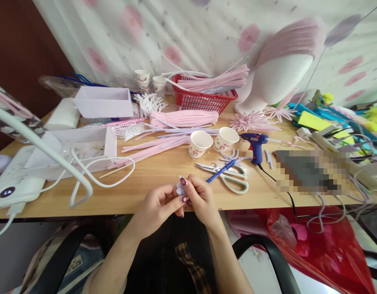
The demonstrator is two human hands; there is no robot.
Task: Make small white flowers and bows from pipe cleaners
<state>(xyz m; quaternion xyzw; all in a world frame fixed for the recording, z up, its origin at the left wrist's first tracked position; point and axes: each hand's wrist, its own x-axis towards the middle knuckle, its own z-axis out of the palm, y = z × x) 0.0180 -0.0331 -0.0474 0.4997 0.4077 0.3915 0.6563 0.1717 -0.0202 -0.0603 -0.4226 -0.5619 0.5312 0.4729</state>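
Close to the table's front edge, my left hand point(160, 207) and my right hand point(203, 199) meet, fingers closed in a pinch. Between the fingertips sits a small pale lilac curled pipe cleaner piece point(180, 188), mostly covered by the fingers. Just beyond my right hand, a blue pen point(221, 170) lies across a pair of scissors point(234, 184) with pale handles. Behind these stand two paper cups point(200, 143), and short lilac pipe cleaner pieces point(233, 157) lie beside them. A blue glue gun point(256, 148) rests to the right.
Bundles of pink pipe cleaners point(185, 118) lie mid-table, before a red basket point(203, 98) holding more. White trays point(110, 147) and a looped white cable point(99, 163) occupy the left. A white mannequin head point(277, 77) stands behind fuzzy pink flowers point(252, 121). Cables clutter the right.
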